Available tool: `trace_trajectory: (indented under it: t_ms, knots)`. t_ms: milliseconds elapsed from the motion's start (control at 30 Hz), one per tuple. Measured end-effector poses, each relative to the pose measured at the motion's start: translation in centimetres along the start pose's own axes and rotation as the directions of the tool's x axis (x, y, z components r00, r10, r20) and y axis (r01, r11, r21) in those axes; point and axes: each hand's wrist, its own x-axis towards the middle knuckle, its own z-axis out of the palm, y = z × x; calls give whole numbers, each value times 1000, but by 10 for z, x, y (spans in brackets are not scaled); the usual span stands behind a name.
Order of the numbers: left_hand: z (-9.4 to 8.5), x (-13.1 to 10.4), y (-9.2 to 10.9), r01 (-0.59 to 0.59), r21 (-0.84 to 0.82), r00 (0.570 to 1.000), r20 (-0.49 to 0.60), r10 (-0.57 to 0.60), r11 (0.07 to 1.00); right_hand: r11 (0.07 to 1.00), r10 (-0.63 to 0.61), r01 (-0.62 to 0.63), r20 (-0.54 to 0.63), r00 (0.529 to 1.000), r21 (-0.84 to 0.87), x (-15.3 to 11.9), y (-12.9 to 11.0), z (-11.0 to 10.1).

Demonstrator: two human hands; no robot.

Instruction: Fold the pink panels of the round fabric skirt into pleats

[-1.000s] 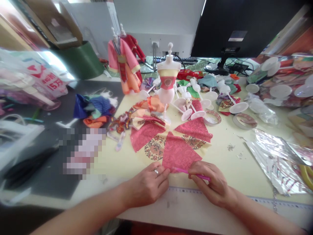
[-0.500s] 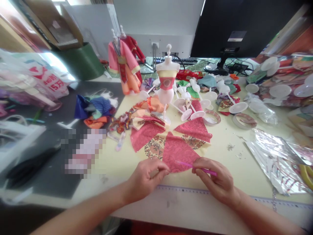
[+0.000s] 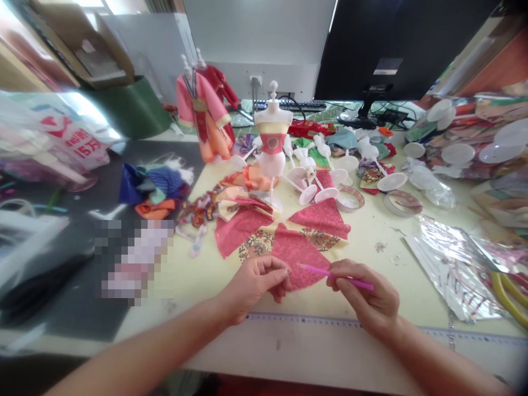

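Observation:
My right hand (image 3: 367,297) is closed around a pink pen-shaped tool (image 3: 315,270), its thin pale tip pointing left over the red patterned panel of a fanned-out doll skirt (image 3: 303,250). My left hand (image 3: 259,286) hovers at the skirt's lower edge, thumb and forefinger pinched close to that tip. A tiny pale speck shows at the fingertips, too small to name. Red panels alternate with cream floral ones in the skirt, which lies spread on the table. Behind it stands a white doll mannequin (image 3: 272,157) wearing a red and cream band.
A long ruler (image 3: 289,319) runs along the front. Tape rolls (image 3: 402,203), a silvery plastic bag (image 3: 454,275) and yellow-handled scissors (image 3: 509,300) lie right. Fabric scraps (image 3: 165,184) are left; small mannequins (image 3: 319,181) lie behind. A dressed doll form (image 3: 204,118) and monitors (image 3: 396,49) stand at the back.
The camera view has shifted slightly, moving the scene left. My left hand has turned, its lower fingers now showing below the pinch, and sits nearer the tool's tip.

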Motion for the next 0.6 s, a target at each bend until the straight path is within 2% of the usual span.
trace_trajectory:
  t_ms: [167, 333, 600]
  knots:
    - [5, 4, 3, -7, -17, 1000, 20, 8, 1000, 996, -65, 62, 54, 996, 62, 2, -3, -1]
    - [6, 10, 1, -11, -49, 1000, 0, 11, 999, 991, -125, 121, 92, 988, 48, 5, -7, -2]
    - [2, 10, -5, -9, -70, 1000, -26, 7, 997, 989, -148, 146, 110, 983, 28, 7, -10, -2]
